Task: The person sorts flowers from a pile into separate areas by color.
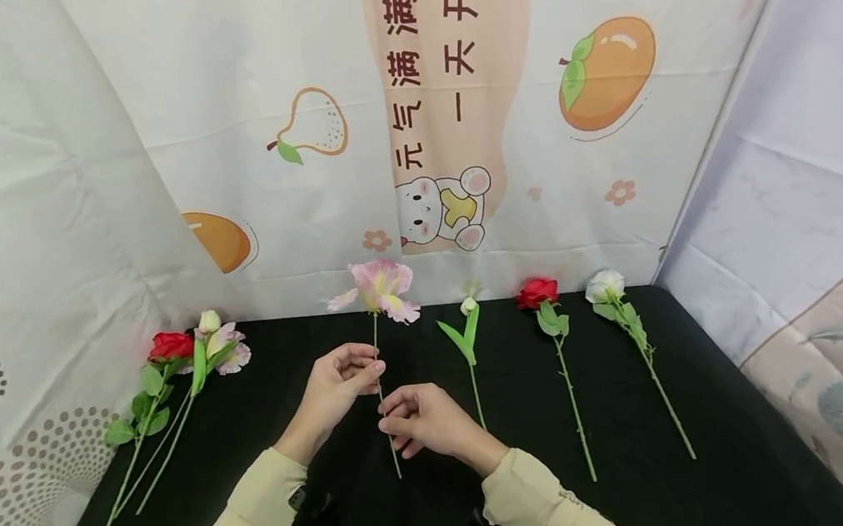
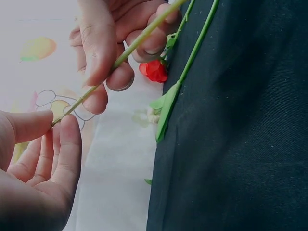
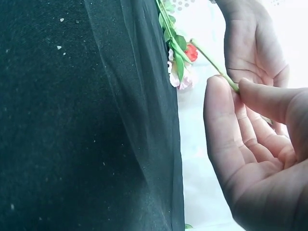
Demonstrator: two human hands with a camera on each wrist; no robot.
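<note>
The person's left hand and right hand meet in front of the body, both pinching the thin stem of a pink flower between thumb and fingertips. The left hand grips higher, the right just below it, and both forearms slant inward. The flower stands nearly upright, its bloom uppermost in front of the back curtain.

The black bench ends at that curtain, and its sides run out between hanging cloths. Dark surface shows between the left bunch and the left hand; on the right, a tulip stem passes just beside the right hand.

Seven flowers in all: the held one; three bunched near the left edge, a red rose, a white tulip and a second pink flower; and three spaced apart on the right, another white tulip, another red rose and a white rose.
</note>
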